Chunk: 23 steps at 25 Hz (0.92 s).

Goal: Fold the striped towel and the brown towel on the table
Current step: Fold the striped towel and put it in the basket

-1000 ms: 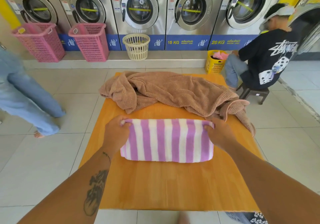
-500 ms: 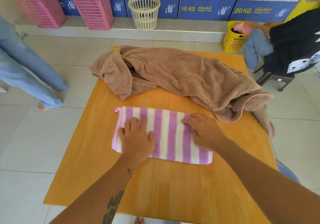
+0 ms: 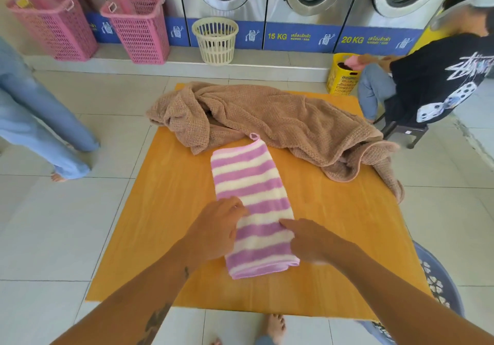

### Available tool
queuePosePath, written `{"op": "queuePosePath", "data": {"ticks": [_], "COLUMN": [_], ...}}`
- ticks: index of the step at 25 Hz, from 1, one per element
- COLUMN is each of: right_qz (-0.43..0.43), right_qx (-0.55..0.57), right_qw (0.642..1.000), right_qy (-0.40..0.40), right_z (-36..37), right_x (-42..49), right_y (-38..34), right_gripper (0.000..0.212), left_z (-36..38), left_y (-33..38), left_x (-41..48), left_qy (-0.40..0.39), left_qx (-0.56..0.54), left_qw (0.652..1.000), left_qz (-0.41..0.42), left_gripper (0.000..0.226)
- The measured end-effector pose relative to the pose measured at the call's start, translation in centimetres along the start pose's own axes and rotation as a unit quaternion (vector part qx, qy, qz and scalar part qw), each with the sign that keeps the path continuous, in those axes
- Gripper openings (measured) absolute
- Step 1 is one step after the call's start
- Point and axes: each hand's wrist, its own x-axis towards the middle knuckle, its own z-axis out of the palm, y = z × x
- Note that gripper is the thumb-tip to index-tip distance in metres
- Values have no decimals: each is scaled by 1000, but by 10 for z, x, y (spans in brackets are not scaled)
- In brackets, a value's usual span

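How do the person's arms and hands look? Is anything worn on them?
Both forearms are bare, with no sleeves in view. The left hand and right hand wear no gloves, and I see no rings or watch. The left forearm bears a dark tattoo and a smaller mark near the wrist.

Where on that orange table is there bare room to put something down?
The table is bare left of the striped towel, bare to its right below the brown towel, and along the near edge. The far end is crowded by the brown towel.

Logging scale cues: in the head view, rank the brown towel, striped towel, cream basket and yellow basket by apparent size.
1. Brown towel
2. Striped towel
3. Cream basket
4. Yellow basket, partly hidden and at a different distance than the cream one, so their order is unsure.
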Motion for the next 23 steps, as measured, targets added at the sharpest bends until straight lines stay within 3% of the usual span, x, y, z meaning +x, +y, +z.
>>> {"op": "queuePosePath", "data": {"ticks": [2, 6, 10, 13, 17, 20, 23], "right_qz": [-39, -80, -115, -107, -110, -114, -130], "right_qx": [-10, -84, -135, -142, -190, -120, -41], "right_qw": [999, 984, 967, 956, 943, 947, 940], "right_qy": [-19, 134, 182, 232, 248, 276, 311], "right_z": [15, 59, 104, 113, 122, 111, 94], "right_x": [-18, -45, -52, -50, -55, -63, -77], "right_y": [-9, -24, -38, -43, -51, -49, -40], "right_gripper": [69, 83, 66, 49, 44, 37, 42], "left_z": [6, 8, 5, 6, 8, 7, -9], "left_y": [12, 16, 15, 14, 20, 19, 22], "left_x": [-36, -95, -135, -131, -120, -121, -115], "left_qy": [-21, 8, -42, -30, -30, 24, 87], "left_qx": [-14, -22, -14, -25, -16, -17, -114], "left_qw": [999, 999, 999, 999, 999, 999, 989], "left_qz": [22, -23, -19, -24, 8, 40, -22], "left_gripper": [42, 43, 55, 56, 49, 30, 26]}}
